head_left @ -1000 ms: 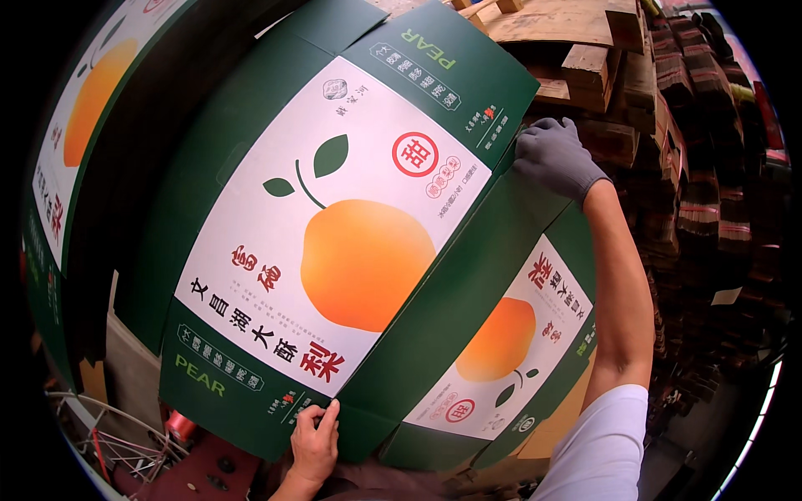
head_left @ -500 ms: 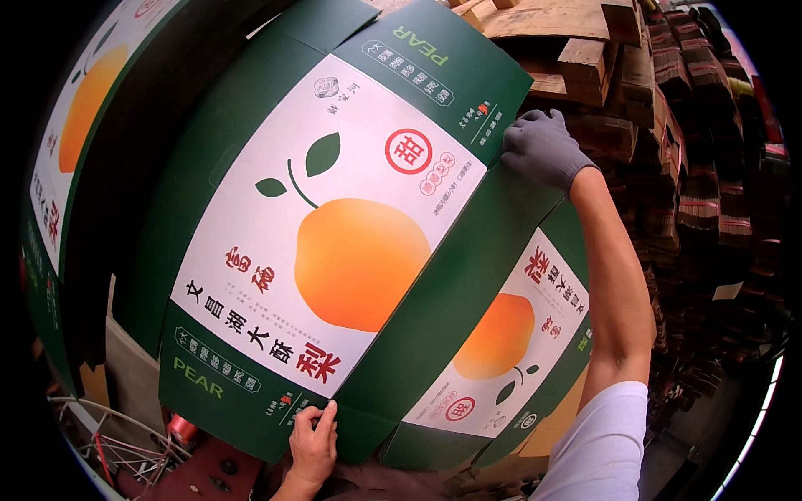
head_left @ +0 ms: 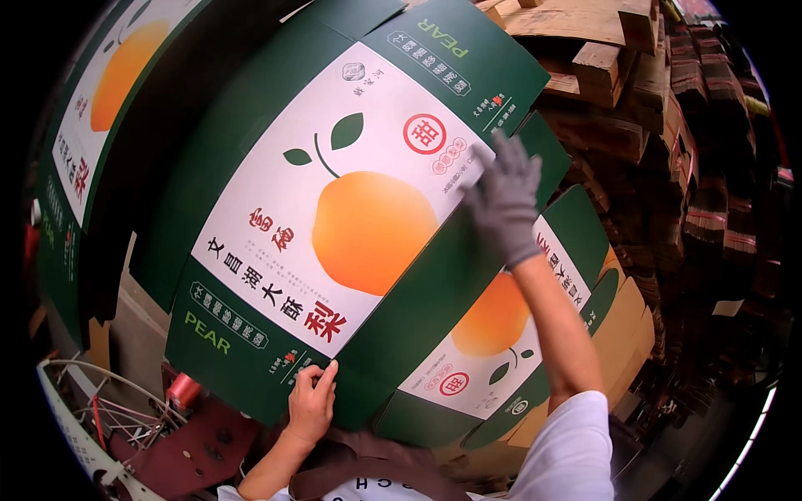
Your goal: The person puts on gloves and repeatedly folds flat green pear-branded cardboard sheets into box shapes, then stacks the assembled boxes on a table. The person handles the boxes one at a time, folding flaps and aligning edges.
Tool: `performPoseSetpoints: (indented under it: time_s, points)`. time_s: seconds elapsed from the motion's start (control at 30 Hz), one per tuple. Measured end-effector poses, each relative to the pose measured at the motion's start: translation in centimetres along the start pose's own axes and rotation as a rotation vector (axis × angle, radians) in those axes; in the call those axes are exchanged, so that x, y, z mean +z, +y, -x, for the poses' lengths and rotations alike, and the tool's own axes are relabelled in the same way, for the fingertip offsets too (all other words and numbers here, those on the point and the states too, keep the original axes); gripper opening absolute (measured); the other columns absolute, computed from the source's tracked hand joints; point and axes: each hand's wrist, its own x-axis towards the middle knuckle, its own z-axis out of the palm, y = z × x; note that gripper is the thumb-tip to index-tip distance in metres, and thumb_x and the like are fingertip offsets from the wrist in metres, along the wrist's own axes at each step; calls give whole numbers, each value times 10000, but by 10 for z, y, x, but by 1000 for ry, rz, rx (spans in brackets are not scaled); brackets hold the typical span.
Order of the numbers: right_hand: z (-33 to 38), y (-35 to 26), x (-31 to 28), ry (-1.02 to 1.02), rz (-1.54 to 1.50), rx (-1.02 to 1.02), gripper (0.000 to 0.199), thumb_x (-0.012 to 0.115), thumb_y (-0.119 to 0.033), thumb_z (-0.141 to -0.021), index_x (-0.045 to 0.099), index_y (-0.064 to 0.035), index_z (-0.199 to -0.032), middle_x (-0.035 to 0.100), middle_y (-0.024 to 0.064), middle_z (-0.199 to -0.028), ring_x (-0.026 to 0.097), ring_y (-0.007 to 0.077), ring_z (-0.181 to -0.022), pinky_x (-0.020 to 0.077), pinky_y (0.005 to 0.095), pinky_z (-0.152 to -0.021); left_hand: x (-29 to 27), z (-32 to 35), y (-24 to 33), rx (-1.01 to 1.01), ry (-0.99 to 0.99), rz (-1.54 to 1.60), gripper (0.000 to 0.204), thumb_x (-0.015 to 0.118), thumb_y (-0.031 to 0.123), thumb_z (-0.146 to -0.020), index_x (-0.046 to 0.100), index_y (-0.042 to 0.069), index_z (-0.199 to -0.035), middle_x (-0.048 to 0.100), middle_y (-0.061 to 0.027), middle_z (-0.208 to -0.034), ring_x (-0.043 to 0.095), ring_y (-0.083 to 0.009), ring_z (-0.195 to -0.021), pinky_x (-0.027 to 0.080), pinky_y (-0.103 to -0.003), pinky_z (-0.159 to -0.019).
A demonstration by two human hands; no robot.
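Holding a large flat green-and-white cardboard fruit carton blank (head_left: pixel 334 225), printed with an orange pear, the person has it tilted up in front of the chest, over a second blank of the same print (head_left: pixel 501 334) that lies beneath and to the right. The bare left hand (head_left: pixel 312 401) pinches the near bottom edge, fingers curled over the green border and thumb behind, so that corner is firmly gripped. The grey-gloved right hand (head_left: pixel 504 200) is up at the far right edge, fingers spread and laid flat against the white panel near the red round seal; it presses rather than grips, and whether the thumb hooks the edge cannot be told.

To handle the sheet well, I judge the right hand should find the fold line or edge and take a real hold, since a wide blank held at one corner will sag and twist. Keeping both hands on opposite edges would hold the creases straight.

Around it: another printed blank (head_left: pixel 100 108) at upper left, stacked brown corrugated sheets (head_left: pixel 601 50) at upper right, a white wire rack (head_left: pixel 92 417) and a red spool (head_left: pixel 182 391) at lower left.
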Motion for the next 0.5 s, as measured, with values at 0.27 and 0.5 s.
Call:
performPoseSetpoints:
  time_s: [0.27, 0.5]
  points:
    - [26, -68, 14, -327, -182, -308, 681, 585, -567, -857, 483, -191, -1415, 357, 141, -1539, 299, 382, -1428, 108, 684, -1124, -5, 3, -1, -11, -44, -6, 479, 701, -8, -809, 625, 94, -1271, 523, -104, -1020, 597, -241, -769, 519, -349, -633]
    - [-70, 62, 57, 10, 82, 67, 650, 499, -556, -922, 440, -196, -1461, 347, 136, -1560, 266, 364, -1459, 96, 670, -1126, -2, 2, -4, -14, -23, 0, 484, 711, -8, -804, 634, 107, -1267, 527, -90, -1015, 595, -222, -770, 523, -333, -642]
